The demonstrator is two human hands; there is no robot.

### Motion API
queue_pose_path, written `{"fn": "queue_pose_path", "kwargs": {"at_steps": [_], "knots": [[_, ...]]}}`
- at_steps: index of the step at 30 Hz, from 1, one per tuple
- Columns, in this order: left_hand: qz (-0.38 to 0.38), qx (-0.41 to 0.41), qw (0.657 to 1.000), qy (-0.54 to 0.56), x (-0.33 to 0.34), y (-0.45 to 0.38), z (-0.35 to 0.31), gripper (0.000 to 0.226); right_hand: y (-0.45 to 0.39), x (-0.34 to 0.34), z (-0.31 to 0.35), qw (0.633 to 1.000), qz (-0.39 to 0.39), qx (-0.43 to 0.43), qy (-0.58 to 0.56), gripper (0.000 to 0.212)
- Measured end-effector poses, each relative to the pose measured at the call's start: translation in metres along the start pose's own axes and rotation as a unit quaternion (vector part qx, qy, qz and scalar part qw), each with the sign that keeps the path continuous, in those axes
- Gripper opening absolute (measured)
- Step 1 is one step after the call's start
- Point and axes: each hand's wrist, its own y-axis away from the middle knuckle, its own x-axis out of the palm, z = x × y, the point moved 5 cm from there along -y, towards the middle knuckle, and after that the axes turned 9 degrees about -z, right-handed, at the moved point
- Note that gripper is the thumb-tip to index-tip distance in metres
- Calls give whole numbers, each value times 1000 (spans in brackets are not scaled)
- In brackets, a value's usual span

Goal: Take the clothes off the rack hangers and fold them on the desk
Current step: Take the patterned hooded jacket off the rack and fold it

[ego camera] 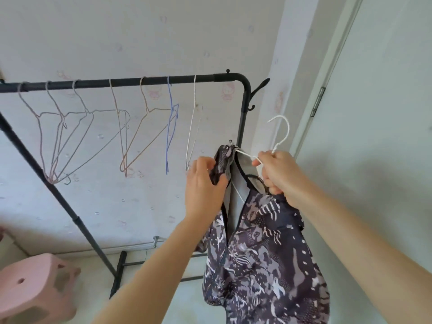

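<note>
Background items: room fixtures and furniture.
Pink stool (35, 286) stands at lower left on the floor. Wallpaper (140, 38) carries faint pink cartoon prints. Door (385, 113) at right, with a hinge (318, 101) on its frame edge.

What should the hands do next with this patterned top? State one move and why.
Probably the left hand should slide the strap off the white hanger, which the right hand holds clear of the rack; the patterned top is partly on it.
</note>
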Motion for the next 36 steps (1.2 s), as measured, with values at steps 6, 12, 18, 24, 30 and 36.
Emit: {"fn": "queue_pose_path", "kwargs": {"at_steps": [6,12,18,24,30,36], "knots": [[116,-42,986,-116,22,3,-11,61,32,-39,0,999,13,-42,14,30],[83,-38,989,-117,14,-5,-28,23,39,-67,1,995,44,-84,43,28],[57,-112,989,-73,-22,-24,-22,23,35,-72,-23,975,147,-69,150,29],[42,-202,978,-30,-78,-45,12,31,39,-71,-45,960,238,-82,122,33],[81,-287,952,67,-98,-23,35,23,22,-67,-54,970,238,-57,-12,38],[160,-386,884,211,-91,2,41,15,19,-30,-46,962,228,4,-153,41]]}}
